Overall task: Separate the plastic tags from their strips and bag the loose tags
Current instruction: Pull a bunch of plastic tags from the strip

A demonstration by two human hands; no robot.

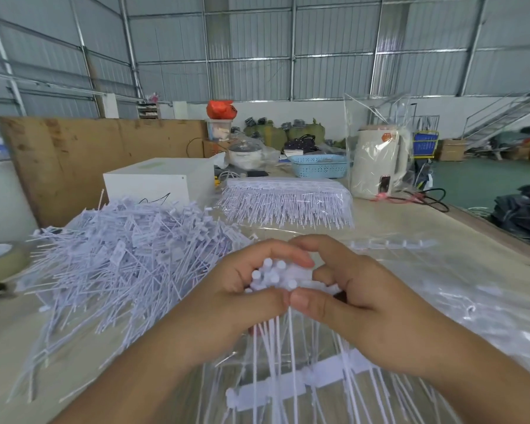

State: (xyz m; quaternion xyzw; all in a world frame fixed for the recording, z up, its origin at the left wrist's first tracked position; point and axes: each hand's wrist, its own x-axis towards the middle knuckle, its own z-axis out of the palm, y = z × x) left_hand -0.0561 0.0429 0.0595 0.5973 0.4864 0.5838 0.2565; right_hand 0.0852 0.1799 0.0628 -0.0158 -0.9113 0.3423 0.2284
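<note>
**A:** Where's the work sitting right now?

**B:** Dead centre, between both hands. The left hand (245, 289) and right hand (346, 295) are curled round one bunch of white plastic tags (273, 275), thumbs meeting at the front. The round heads poke up and away toward twelve o'clock; the thin tails (276, 341) hang toward six o'clock, at the person's body.

**A:** So the long axis runs twelve to six?

**B:** Yes, near enough. A strip (270, 393) lies crosswise below, nine to three, at six o'clock from the hands, on clear plastic sheeting (441, 301).

**A:** Which hand has more of the bunch?

**B:** I'd judge the left holds the bulk and the right pinches its three o'clock edge, though the fingers hide the contact.

**A:** And the loose tags?

**B:** Heaped in a pile (126, 261) at nine to ten o'clock, nearer the left hand. Unsplit strips (288, 200) are stacked at twelve o'clock. Which bag takes them, I can't tell.
</note>
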